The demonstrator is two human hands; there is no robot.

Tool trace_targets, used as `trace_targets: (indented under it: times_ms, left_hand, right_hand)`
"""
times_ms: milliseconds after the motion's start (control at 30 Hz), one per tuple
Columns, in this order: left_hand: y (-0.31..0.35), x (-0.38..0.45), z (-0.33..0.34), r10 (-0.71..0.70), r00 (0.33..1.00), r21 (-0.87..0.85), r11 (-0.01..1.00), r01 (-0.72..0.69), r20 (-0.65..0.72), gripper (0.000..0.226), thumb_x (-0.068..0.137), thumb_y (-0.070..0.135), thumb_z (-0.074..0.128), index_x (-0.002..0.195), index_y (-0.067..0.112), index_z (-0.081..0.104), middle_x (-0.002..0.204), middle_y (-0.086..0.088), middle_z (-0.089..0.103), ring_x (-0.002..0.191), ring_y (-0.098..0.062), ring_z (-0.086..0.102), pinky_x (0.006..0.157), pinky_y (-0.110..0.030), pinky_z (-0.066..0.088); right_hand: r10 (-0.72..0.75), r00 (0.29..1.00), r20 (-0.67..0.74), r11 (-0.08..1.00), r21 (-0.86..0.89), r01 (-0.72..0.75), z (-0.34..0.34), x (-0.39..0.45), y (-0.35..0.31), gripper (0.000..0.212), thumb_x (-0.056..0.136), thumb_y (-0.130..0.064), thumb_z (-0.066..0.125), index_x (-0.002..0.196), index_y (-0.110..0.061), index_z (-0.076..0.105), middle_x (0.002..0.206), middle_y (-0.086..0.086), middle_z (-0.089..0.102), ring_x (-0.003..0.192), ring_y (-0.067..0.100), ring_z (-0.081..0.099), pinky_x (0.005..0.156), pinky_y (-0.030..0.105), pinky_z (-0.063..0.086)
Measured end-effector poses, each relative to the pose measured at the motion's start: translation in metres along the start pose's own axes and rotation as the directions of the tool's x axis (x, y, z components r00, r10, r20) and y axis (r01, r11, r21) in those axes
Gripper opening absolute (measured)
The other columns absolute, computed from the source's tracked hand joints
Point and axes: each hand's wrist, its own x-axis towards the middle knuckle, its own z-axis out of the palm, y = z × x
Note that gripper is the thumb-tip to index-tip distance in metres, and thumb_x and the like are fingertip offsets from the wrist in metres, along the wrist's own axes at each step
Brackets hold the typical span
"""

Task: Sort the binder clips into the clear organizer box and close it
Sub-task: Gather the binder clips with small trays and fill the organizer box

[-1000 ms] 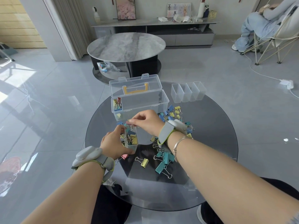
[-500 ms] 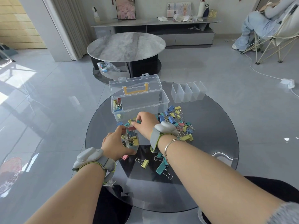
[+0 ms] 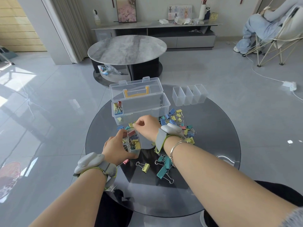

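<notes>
The clear organizer box (image 3: 142, 106) stands open at the far side of the round glass table (image 3: 213, 161), its lid with a yellow handle tipped back. One small bin of clips (image 3: 118, 108) sits in its left end. My left hand (image 3: 117, 149) grips a small clear bin (image 3: 134, 143) filled with coloured binder clips. My right hand (image 3: 146, 127) hovers just beyond that bin, its fingertips pinching a small clip by the box's front wall. Loose binder clips (image 3: 177, 122) lie scattered to the right, and bigger teal and yellow ones (image 3: 161, 169) lie near me.
Several empty clear bins (image 3: 189, 95) stand in a row at the table's back right. A marble coffee table (image 3: 127, 49) sits beyond on the tiled floor. A seated person (image 3: 262, 25) is in a folding chair at the far right.
My right hand has moved away from above the held bin toward the box front and lowered to the clips there. The left hand keeps holding the bin in place.
</notes>
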Motion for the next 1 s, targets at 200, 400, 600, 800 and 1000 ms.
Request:
trace_targets:
  times_ms: [200,400,600,800,1000]
  left_hand:
    - [-0.002,0.001,0.0,-0.012,1.0,0.001,1.0,0.012,0.0,0.082,0.059,0.041,0.084,0.125,0.028,0.036,0.128,0.004,0.054,0.115,-0.025,0.048,0.101,-0.046,0.041]
    - [0.001,0.003,-0.006,0.023,1.0,-0.032,0.999,-0.024,-0.014,0.082,0.061,0.039,0.085,0.126,0.027,0.037,0.128,0.004,0.055,0.117,-0.025,0.048,0.102,-0.047,0.04]
    - [0.014,0.011,-0.02,0.078,0.994,-0.014,0.997,-0.08,-0.082,0.082,0.062,0.04,0.084,0.128,0.025,0.037,0.131,0.004,0.055,0.12,-0.026,0.047,0.104,-0.047,0.037]
    - [0.035,0.024,-0.035,0.14,0.967,0.11,0.987,-0.118,-0.213,0.086,0.059,0.054,0.081,0.13,0.029,0.04,0.13,0.01,0.053,0.127,-0.023,0.034,0.105,-0.041,0.02]
    - [0.05,0.057,-0.061,0.163,0.944,0.048,0.987,-0.155,-0.286,0.085,0.059,0.052,0.083,0.131,0.03,0.042,0.128,0.009,0.056,0.128,-0.023,0.032,0.105,-0.04,0.02]
  right_hand:
    - [-0.023,0.999,0.041,1.0,-0.012,0.024,-0.002,-0.004,0.006,0.024,0.087,-0.001,0.051,0.09,-0.008,0.074,0.086,0.006,0.069,0.078,0.018,0.059,0.068,0.02,0.043]
    - [0.027,1.0,-0.01,0.997,0.07,-0.026,-0.005,-0.003,0.007,0.017,0.087,-0.01,0.053,0.095,-0.01,0.067,0.097,0.005,0.067,0.092,0.02,0.061,0.077,0.026,0.047]
    - [0.168,0.98,0.106,0.975,0.129,-0.181,-0.018,0.003,0.004,0.011,0.087,-0.021,0.059,0.084,-0.012,0.066,0.094,0.009,0.073,0.082,0.019,0.068,0.072,0.036,0.059]
    - [0.13,0.992,-0.002,0.977,0.171,-0.128,-0.037,0.015,-0.013,0.031,0.086,-0.011,0.061,0.056,-0.015,0.053,0.056,-0.001,0.057,0.046,0.006,0.059,0.039,0.008,0.043]
    - [0.136,0.99,-0.031,0.958,0.257,-0.124,-0.057,0.055,-0.041,0.02,0.085,-0.006,0.057,0.066,-0.002,0.064,0.072,0.019,0.067,0.067,0.036,0.07,0.063,0.045,0.06]
